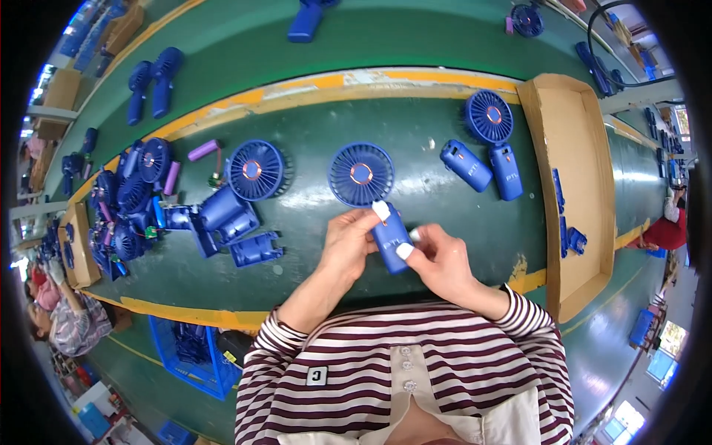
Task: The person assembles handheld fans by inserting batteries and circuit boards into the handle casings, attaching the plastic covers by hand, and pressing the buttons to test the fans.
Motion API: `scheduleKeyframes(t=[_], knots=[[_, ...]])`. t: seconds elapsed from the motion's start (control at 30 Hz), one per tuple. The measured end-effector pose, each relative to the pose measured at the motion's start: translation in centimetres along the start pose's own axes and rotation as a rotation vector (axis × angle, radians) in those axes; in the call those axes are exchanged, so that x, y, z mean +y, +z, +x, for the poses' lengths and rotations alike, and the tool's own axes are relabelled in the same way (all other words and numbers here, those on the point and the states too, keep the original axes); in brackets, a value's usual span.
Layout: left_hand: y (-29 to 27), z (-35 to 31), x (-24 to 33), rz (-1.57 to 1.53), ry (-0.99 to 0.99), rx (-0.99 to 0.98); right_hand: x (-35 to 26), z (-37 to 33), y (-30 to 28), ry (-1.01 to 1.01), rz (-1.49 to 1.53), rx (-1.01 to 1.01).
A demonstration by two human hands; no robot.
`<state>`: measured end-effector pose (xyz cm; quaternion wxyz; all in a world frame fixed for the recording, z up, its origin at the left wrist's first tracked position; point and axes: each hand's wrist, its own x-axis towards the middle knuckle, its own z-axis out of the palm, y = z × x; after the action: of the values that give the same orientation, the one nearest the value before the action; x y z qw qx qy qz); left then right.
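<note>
A blue handheld fan has its round caged head lying on the green bench and its handle toward me. My left hand is closed on the upper handle, thumb on top. My right hand grips the lower handle with the thumb pressed on its face. White covers sit on both thumbs. To the left lie another fan head, a purple battery cell on wires, and several blue handle shell pieces. On the right rest an assembled-looking fan and a separate blue handle piece.
A heap of blue fan parts lies at the far left. An open cardboard tray with small blue pieces stands on the right. Beyond a yellow edge, more fans lie on a green surface. A blue crate sits lower left.
</note>
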<state>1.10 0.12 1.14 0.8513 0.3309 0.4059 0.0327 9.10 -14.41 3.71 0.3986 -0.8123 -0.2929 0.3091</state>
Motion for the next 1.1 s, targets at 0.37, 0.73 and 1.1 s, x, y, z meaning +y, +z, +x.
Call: scheduleKeyframes(t=[0.37, 0.73, 1.1], knots=[[-0.4, 0.4, -2.5, -0.046, 0.022, 0.028, 0.7, 1.2, -0.4, 0.6, 0.667, -0.409], [0.8, 0.2, -0.3, -0.008, 0.116, -0.053, 0.1, 2.0, -0.3, 0.543, 0.785, -0.279], [1.1, -0.3, -1.2, 0.026, 0.127, -0.036, 1.2, 1.0, 0.1, 0.51, 0.815, -0.268]])
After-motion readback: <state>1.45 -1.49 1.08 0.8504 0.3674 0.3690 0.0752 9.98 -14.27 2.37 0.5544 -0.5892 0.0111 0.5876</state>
